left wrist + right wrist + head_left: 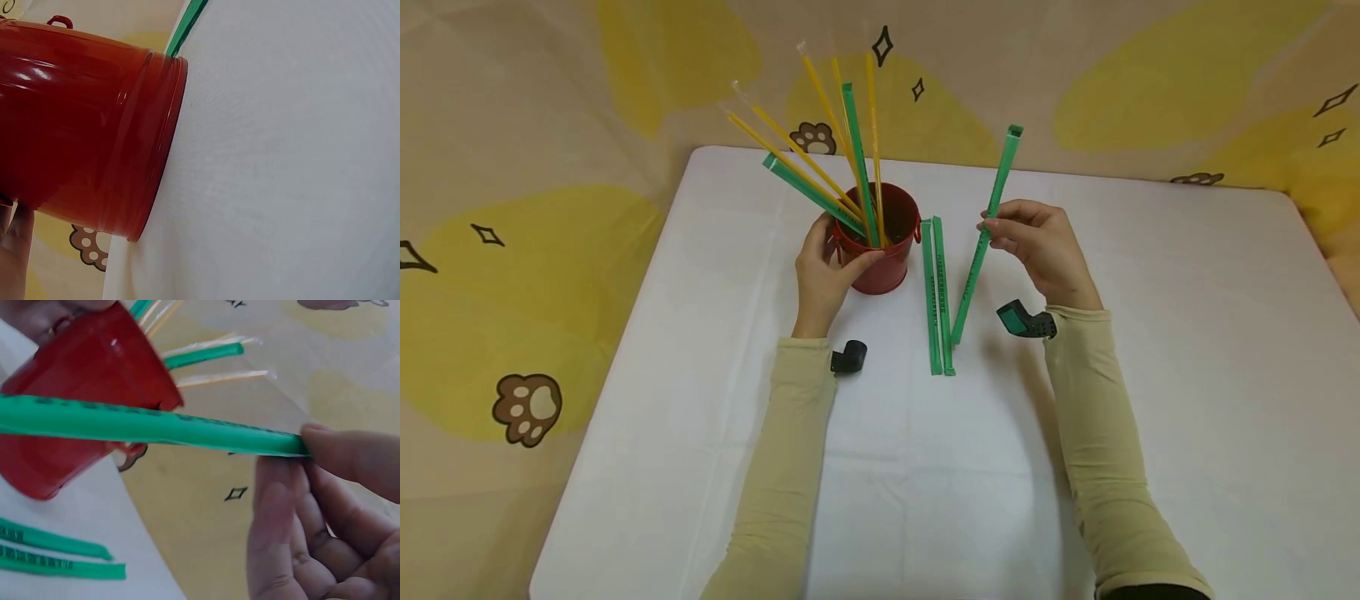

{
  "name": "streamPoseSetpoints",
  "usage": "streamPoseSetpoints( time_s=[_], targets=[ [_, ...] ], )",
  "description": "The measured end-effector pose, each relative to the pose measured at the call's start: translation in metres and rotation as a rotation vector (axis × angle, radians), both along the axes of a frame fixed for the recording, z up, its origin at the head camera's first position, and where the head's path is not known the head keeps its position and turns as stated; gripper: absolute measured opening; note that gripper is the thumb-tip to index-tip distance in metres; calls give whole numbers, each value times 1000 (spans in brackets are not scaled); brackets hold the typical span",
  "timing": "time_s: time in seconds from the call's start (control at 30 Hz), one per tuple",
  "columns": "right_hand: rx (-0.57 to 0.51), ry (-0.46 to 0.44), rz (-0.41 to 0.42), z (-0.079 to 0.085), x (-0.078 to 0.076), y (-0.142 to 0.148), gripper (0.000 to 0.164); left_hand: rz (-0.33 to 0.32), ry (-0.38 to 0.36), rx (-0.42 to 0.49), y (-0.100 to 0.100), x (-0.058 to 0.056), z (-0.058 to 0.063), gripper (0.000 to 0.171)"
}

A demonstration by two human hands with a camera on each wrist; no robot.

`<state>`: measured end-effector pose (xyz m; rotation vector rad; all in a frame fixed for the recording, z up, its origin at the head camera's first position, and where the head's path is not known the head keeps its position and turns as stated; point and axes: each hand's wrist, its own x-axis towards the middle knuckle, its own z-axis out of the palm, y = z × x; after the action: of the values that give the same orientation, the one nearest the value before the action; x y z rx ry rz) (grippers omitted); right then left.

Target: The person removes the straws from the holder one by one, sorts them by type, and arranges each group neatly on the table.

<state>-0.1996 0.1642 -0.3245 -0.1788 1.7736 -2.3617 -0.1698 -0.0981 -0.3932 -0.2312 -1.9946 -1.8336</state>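
My left hand (820, 283) grips the near left side of a small red bucket (886, 273), its thumb along the rim. Several yellow straws (874, 125) in clear wrappers lean in the bucket beside green-wrapped straws (856, 142). Between thumb and fingers, my right hand (1037, 250) pinches another green-wrapped straw (150, 427) near its middle, held slanted to the right of the bucket. Two more green-wrapped straws (932, 308) lie side by side on the table, between bucket and right hand. The left wrist view shows the bucket's wall and base up close.
A white cloth (895, 500) covers the table. Behind its far edge hangs a beige and yellow backdrop (1120, 92) with paw prints. Small black wrist cameras (850, 357) stick out from both sleeves.
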Motion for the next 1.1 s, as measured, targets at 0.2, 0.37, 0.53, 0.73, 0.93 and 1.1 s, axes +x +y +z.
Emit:
streamPoseSetpoints(
  time_s=[0.2,0.37,0.53,0.73,0.93,1.1],
  targets=[
    [184,-64,51,-17,-7,2,6,3,14,-3,1,-1,-1,69],
    [252,-112,86,-31,-13,3,8,-2,10,1,0,-1,-1,69],
    [301,-172,121,-45,-18,2,8,-2,-4,8,0,-2,-1,71],
    [326,-226,146,-57,-21,-1,11,-12,-17,14,1,3,7,69],
    [413,-240,159,-65,-23,-3,5,-17,-27,9,4,15,27,66],
    [527,-252,152,-69,-25,-5,14,-14,-28,6,5,17,30,65]
  ],
)
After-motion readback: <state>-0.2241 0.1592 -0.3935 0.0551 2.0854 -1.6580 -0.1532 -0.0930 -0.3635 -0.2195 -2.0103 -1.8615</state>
